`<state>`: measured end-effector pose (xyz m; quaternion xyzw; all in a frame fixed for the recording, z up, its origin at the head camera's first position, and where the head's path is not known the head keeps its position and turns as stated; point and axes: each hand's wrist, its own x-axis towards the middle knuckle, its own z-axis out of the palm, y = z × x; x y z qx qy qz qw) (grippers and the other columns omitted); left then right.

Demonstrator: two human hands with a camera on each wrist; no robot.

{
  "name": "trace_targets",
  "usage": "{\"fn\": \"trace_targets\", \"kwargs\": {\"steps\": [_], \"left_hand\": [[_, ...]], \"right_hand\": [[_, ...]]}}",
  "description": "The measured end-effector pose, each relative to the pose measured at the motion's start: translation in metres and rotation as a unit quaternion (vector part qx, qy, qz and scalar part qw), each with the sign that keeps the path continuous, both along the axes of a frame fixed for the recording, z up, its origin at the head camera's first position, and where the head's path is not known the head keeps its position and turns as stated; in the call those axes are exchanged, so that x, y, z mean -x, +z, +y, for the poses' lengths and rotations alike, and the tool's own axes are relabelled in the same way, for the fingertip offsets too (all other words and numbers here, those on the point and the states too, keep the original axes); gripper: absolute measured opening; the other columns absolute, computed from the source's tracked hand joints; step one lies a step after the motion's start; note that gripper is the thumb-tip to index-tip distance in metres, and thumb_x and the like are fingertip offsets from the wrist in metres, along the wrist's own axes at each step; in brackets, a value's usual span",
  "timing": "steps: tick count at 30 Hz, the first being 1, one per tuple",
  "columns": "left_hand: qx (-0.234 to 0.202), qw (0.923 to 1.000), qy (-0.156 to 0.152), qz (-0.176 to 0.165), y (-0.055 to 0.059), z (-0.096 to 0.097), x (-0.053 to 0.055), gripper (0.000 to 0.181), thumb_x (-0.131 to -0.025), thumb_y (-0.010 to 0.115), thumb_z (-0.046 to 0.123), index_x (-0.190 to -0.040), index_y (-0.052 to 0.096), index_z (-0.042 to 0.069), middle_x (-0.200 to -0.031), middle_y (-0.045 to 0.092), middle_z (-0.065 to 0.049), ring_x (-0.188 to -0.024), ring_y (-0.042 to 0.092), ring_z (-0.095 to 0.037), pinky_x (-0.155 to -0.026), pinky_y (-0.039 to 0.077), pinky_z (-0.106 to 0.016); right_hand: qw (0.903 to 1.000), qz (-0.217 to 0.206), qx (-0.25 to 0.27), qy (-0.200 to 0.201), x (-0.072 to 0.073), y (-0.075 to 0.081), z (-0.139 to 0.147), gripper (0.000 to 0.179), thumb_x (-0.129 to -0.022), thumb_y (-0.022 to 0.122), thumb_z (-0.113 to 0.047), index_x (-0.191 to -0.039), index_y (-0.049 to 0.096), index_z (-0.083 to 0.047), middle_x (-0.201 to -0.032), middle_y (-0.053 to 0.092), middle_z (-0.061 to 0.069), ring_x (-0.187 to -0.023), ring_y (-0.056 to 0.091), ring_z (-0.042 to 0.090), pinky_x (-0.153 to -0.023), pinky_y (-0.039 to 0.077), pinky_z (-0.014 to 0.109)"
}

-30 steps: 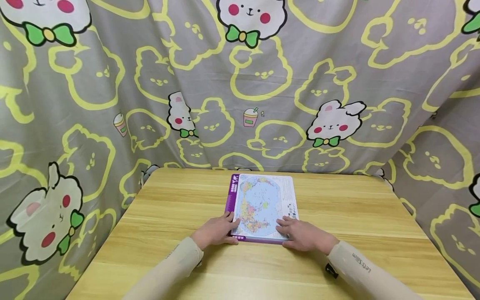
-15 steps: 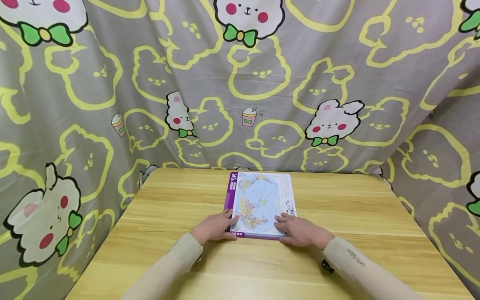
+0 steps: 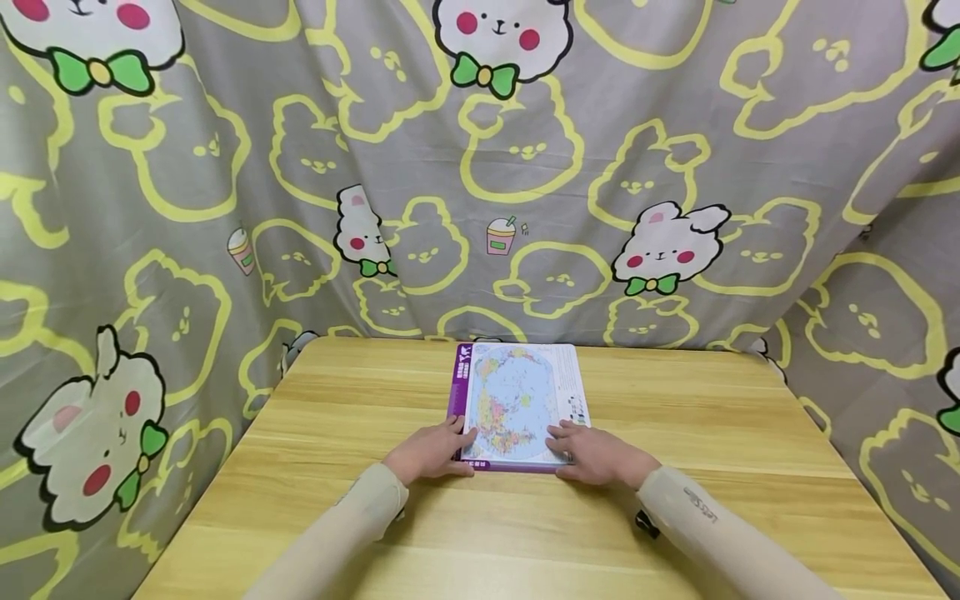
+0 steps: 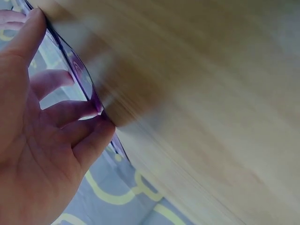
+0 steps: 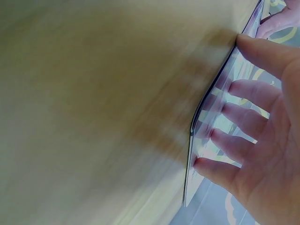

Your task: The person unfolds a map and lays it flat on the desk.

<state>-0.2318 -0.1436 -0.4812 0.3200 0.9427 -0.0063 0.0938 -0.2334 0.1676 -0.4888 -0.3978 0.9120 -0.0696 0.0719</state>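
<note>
A flat world map board (image 3: 517, 392) with a purple border lies on the wooden table, turned sideways to me. It looks like more than one layer, with a purple edge showing at the left and near sides. My left hand (image 3: 431, 450) rests at its near left corner, some fingertips on the edge and the thumb near the front. At the near right corner my right hand (image 3: 600, 454) touches the board with spread fingers. Both wrist views show the fingertips of the left hand (image 4: 51, 126) and right hand (image 5: 262, 126) against the board's thin edge.
The wooden table (image 3: 345, 392) extends around the board on all sides. A grey curtain (image 3: 420, 167) with yellow outlines and rabbit prints hangs behind and beside the table. The board's far edge lies close to the table's back edge.
The map board has slid slightly away from me, towards the back edge of the table. Both hands have moved along with it, staying at its near corners.
</note>
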Motion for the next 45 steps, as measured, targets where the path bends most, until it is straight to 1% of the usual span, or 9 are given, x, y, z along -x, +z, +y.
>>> {"fn": "trace_targets", "kwargs": {"steps": [9,16,19,24,29,32,36,41,45], "left_hand": [[0.0,1.0,0.004,-0.002,0.0,-0.002,0.0,0.069,-0.089,0.056,0.052,-0.143,0.043,0.011,-0.146,0.034,-0.024,-0.134,0.033,-0.036,-0.105,0.035,-0.044],[-0.02,0.9994,0.022,-0.021,-0.002,-0.003,-0.001,0.071,-0.09,0.054,0.053,-0.146,0.039,0.012,-0.15,0.028,-0.022,-0.138,0.026,-0.035,-0.107,0.031,-0.045],[-0.024,0.9992,0.021,-0.024,-0.001,-0.004,-0.003,0.071,-0.09,0.054,0.052,-0.146,0.037,0.012,-0.15,0.026,-0.022,-0.138,0.025,-0.035,-0.107,0.031,-0.045],[-0.032,0.9993,0.013,-0.016,0.001,-0.009,-0.005,0.075,-0.09,0.056,0.051,-0.146,0.036,0.005,-0.149,0.026,-0.024,-0.138,0.025,-0.036,-0.108,0.029,-0.044],[-0.031,0.9991,0.026,-0.016,-0.002,-0.016,-0.004,0.079,-0.09,0.055,0.053,-0.145,0.034,-0.001,-0.15,0.026,-0.023,-0.139,0.023,-0.034,-0.11,0.026,-0.042],[-0.035,0.9988,0.028,-0.021,-0.003,-0.018,-0.004,0.079,-0.09,0.055,0.052,-0.143,0.036,-0.003,-0.15,0.026,-0.023,-0.139,0.023,-0.035,-0.11,0.026,-0.042],[-0.038,0.9987,0.024,-0.022,-0.004,-0.019,-0.004,0.077,-0.09,0.056,0.05,-0.142,0.038,-0.004,-0.149,0.027,-0.024,-0.138,0.024,-0.035,-0.11,0.026,-0.043],[-0.029,0.9992,0.021,-0.017,-0.003,-0.02,-0.003,0.074,-0.092,0.054,0.049,-0.142,0.039,-0.003,-0.149,0.028,-0.023,-0.138,0.025,-0.034,-0.109,0.028,-0.041],[-0.022,0.9994,0.019,-0.016,-0.003,-0.019,-0.002,0.073,-0.092,0.054,0.048,-0.142,0.039,-0.003,-0.149,0.029,-0.023,-0.138,0.025,-0.034,-0.109,0.028,-0.041]], "right_hand": [[1.0,0.0,0.002,-0.001,0.0,0.002,-0.003,0.051,-0.091,0.061,-0.032,-0.131,0.055,0.0,-0.141,0.044,0.018,-0.13,0.037,0.042,-0.105,0.032,0.05],[0.9999,0.002,-0.009,-0.012,0.001,0.002,-0.004,0.051,-0.091,0.062,-0.033,-0.13,0.056,-0.001,-0.141,0.045,0.017,-0.13,0.037,0.041,-0.105,0.032,0.049],[0.9997,0.005,-0.017,-0.015,0.001,0.001,-0.005,0.051,-0.091,0.062,-0.033,-0.13,0.056,-0.002,-0.141,0.046,0.016,-0.13,0.038,0.04,-0.105,0.032,0.048],[0.9996,0.005,-0.023,-0.018,0.001,0.003,-0.005,0.05,-0.09,0.062,-0.032,-0.13,0.057,-0.002,-0.14,0.046,0.016,-0.13,0.038,0.041,-0.105,0.033,0.049],[0.9997,0.004,-0.018,-0.014,0.0,0.006,-0.008,0.051,-0.091,0.062,-0.033,-0.131,0.056,-0.002,-0.14,0.047,0.016,-0.13,0.038,0.041,-0.105,0.033,0.049],[0.9999,0.006,-0.011,-0.008,-0.001,0.008,-0.012,0.051,-0.091,0.062,-0.033,-0.131,0.056,-0.003,-0.14,0.046,0.016,-0.13,0.038,0.04,-0.105,0.032,0.049],[1.0,0.008,-0.001,-0.003,-0.002,0.014,-0.024,0.052,-0.09,0.062,-0.035,-0.131,0.055,-0.004,-0.14,0.046,0.017,-0.13,0.039,0.04,-0.105,0.033,0.049],[1.0,0.001,0.009,0.004,-0.001,0.022,-0.042,0.052,-0.091,0.062,-0.035,-0.132,0.055,-0.005,-0.14,0.046,0.017,-0.13,0.038,0.039,-0.105,0.034,0.048],[0.9998,-0.004,0.012,0.013,0.0,0.023,-0.055,0.053,-0.09,0.063,-0.037,-0.133,0.055,-0.007,-0.141,0.045,0.016,-0.131,0.038,0.038,-0.105,0.033,0.048]]}}
